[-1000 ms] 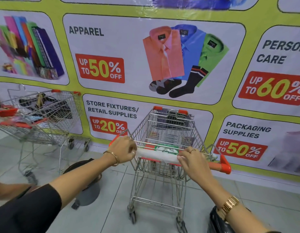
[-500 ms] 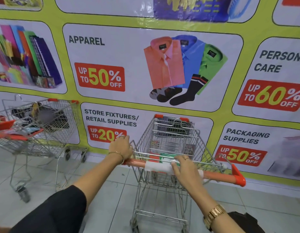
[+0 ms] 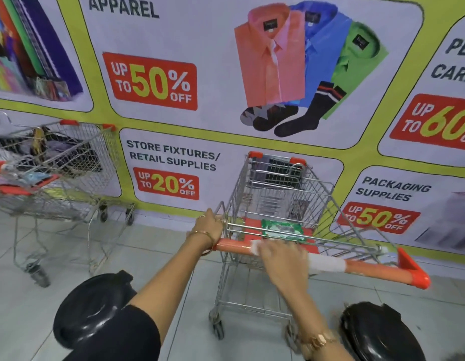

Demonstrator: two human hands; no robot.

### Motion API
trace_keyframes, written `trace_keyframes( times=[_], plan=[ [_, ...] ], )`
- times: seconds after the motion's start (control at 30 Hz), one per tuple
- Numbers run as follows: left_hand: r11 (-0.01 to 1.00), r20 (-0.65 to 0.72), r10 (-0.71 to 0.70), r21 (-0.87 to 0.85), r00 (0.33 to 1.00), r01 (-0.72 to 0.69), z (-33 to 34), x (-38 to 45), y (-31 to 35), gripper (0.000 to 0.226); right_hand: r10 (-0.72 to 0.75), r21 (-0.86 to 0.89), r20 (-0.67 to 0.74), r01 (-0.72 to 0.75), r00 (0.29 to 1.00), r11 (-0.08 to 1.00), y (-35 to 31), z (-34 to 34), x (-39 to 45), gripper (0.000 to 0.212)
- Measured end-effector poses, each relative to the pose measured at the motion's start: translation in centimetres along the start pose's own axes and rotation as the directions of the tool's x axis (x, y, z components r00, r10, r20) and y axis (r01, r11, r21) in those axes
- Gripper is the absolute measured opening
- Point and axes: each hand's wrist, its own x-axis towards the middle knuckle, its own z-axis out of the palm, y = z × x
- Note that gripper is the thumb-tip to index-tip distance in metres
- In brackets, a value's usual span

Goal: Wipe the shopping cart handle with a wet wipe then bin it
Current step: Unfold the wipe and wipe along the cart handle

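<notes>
A wire shopping cart (image 3: 283,194) stands in front of me with an orange handle (image 3: 377,272). My left hand (image 3: 209,227) grips the handle's left end. My right hand (image 3: 283,259), blurred, presses a white wet wipe (image 3: 328,263) around the middle of the handle; the wipe sticks out on both sides of the hand. A green wipes pack (image 3: 281,229) lies on the cart's child seat. Two black lidded bins sit on the floor: one (image 3: 93,316) at lower left, one (image 3: 380,334) at lower right.
A second wire cart (image 3: 56,173) loaded with goods stands at the left against the wall. A large advertising banner (image 3: 226,74) covers the wall right behind both carts. The floor is light tile.
My right hand and the wipe have slid along the handle while the left hand stays at the left end. The view tilted down, and both bins came into sight.
</notes>
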Motion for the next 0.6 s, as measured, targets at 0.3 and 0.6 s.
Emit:
trace_keyframes(
  times=[0.3,0.6],
  plan=[
    [0.991,-0.038,-0.035,0.129,0.999,0.04,0.8,-0.5,0.1,0.057,0.154,0.07,-0.089,-0.148,0.984,0.987,-2.2,1.0,-0.8,0.044],
    [0.986,0.035,-0.013,0.165,0.999,0.007,0.5,-1.1,-0.1,0.061,0.233,0.078,-0.121,-0.225,0.965,0.971,2.0,0.0,-1.5,0.046]
  ],
)
